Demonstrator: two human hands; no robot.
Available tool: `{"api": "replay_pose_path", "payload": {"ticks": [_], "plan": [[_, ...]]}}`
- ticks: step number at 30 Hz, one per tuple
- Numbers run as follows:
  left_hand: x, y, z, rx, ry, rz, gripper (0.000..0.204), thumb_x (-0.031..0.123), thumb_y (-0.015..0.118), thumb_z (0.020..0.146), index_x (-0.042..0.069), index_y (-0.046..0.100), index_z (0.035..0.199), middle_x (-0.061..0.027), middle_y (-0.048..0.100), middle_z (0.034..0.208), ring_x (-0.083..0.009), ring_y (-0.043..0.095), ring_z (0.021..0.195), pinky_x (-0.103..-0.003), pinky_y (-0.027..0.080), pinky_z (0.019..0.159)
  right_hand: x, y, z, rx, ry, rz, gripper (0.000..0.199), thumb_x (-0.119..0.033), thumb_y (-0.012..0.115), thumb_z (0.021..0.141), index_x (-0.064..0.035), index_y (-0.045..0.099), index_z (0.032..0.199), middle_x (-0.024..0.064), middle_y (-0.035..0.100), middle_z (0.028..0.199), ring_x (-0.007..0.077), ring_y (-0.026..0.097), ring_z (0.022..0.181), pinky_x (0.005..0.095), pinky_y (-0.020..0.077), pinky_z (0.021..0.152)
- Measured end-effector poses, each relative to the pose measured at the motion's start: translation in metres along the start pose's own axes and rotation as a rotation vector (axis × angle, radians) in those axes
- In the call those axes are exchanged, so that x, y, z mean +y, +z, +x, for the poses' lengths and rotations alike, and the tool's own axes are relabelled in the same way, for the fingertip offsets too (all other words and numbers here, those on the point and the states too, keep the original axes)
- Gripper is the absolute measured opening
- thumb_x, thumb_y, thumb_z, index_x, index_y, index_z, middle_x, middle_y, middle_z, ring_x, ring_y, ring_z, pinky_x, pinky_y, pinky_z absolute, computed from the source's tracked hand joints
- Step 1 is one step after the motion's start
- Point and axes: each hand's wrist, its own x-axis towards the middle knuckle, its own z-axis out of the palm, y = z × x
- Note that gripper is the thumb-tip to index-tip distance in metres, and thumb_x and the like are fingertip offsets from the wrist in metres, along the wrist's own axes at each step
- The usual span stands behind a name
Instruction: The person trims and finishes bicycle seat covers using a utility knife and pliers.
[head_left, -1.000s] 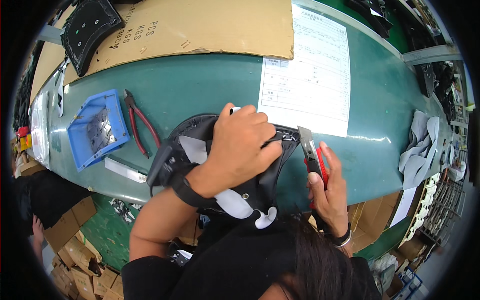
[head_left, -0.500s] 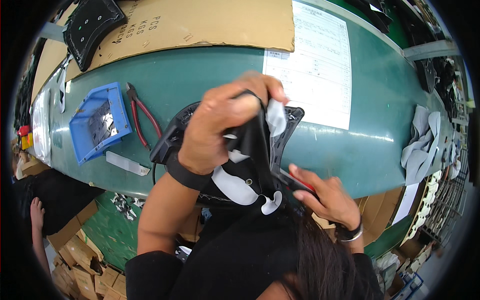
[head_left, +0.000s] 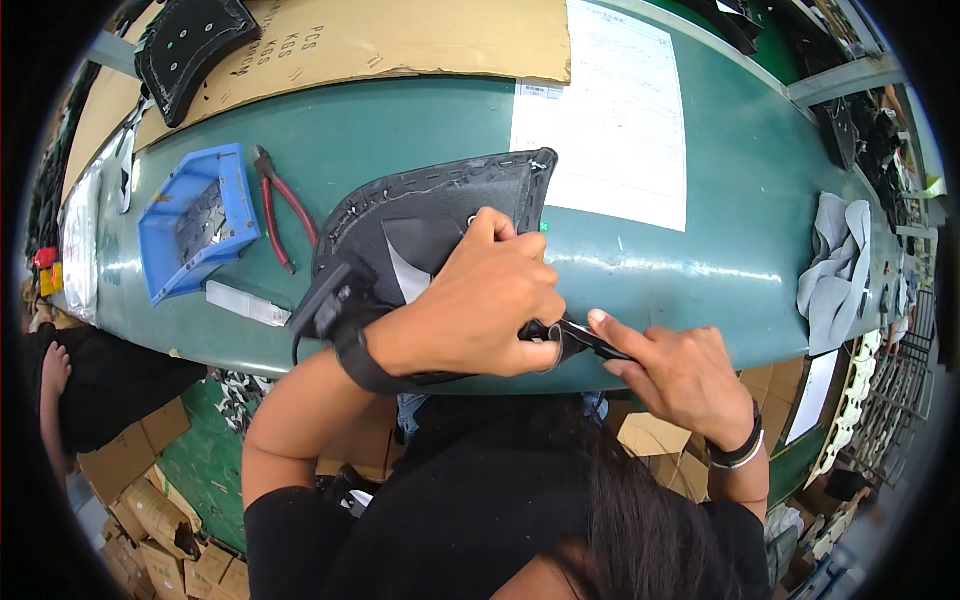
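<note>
A black curved panel (head_left: 450, 190) with a stapled, folded rim lies on the bench in front of me, partly hidden by my forearm and hand. My left hand (head_left: 500, 295) is closed, pinching a bit of black material at the panel's near right corner. My right hand (head_left: 685, 375) grips a slim black-and-red hand tool (head_left: 598, 340), whose tip meets that pinched material; its exact kind is unclear. A pale strip (head_left: 405, 270) shows on the panel beside my left wrist. By that wrist sits a black plastic part (head_left: 335, 290).
Left of the panel are red-handled pliers (head_left: 287, 210), a blue bin (head_left: 243, 190) of small pieces and a clear strip (head_left: 247, 303). Cardboard (head_left: 420, 40) and a printed sheet (head_left: 610, 130) lie behind. Grey fabric pieces (head_left: 835, 260) rest at right. Another person's hand (head_left: 57, 368) shows far left.
My left hand has come down and toward the right, from the lifted black material to the near corner. The panel's far stapled rim now shows. My right hand has shifted slightly right.
</note>
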Motion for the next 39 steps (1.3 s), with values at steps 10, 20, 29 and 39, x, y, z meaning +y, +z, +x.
{"api": "replay_pose_path", "payload": {"ticks": [10, 20, 29, 39], "plan": [[-0.020, -0.033, 0.004, 0.470, -0.446, -1.173, 0.032, 0.014, 0.073, 0.080, 0.003, 0.050, 0.061, 0.0018, 0.041, 0.057, -0.0071, 0.041, 0.060, -0.024, 0.033, 0.058, -0.028, 0.043, -0.041, 0.112, 0.223, 0.068, 0.057, -0.026, 0.068, 0.084, -0.0203, 0.047, 0.138, 0.0110, 0.054, 0.060, 0.0304, 0.055, 0.048, 0.0411, 0.0405, 0.046], [-0.014, -0.081, -0.021, -0.375, -0.324, -0.059, 0.034, 0.027, 0.071, 0.081, 0.000, 0.054, 0.071, -0.0132, 0.058, 0.094, -0.0313, 0.056, 0.079, -0.036, 0.045, 0.070, 0.005, -0.012, 0.023, 0.113, 0.176, -0.127, 0.049, -0.026, 0.062, 0.088, -0.0182, 0.050, 0.135, 0.0118, 0.060, 0.065, 0.0349, 0.056, 0.054, 0.0421, 0.0362, 0.049], [-0.037, -0.062, 0.020, 0.666, 0.016, -1.571, 0.031, 0.030, 0.048, 0.100, 0.008, 0.052, 0.079, -0.0026, 0.056, 0.071, -0.0082, 0.049, 0.059, -0.021, 0.039, 0.058, -0.031, 0.017, 0.047, 0.182, 0.275, -0.022, 0.056, -0.019, 0.062, 0.088, -0.0085, 0.041, 0.139, 0.0148, 0.060, 0.062, 0.0357, 0.055, 0.049, 0.0446, 0.0365, 0.047], [-0.010, -0.094, -0.103, -0.449, 0.407, -0.839, 0.034, 0.022, 0.061, 0.090, -0.006, 0.062, 0.109, -0.0165, 0.064, 0.100, -0.0295, 0.066, 0.088, -0.037, 0.055, 0.069, -0.013, 0.008, 0.026, 0.350, 0.603, 0.832, 0.037, -0.019, 0.066, 0.088, -0.0024, 0.050, 0.118, 0.0128, 0.064, 0.084, 0.0255, 0.066, 0.069, 0.0344, 0.0526, 0.065]]}}
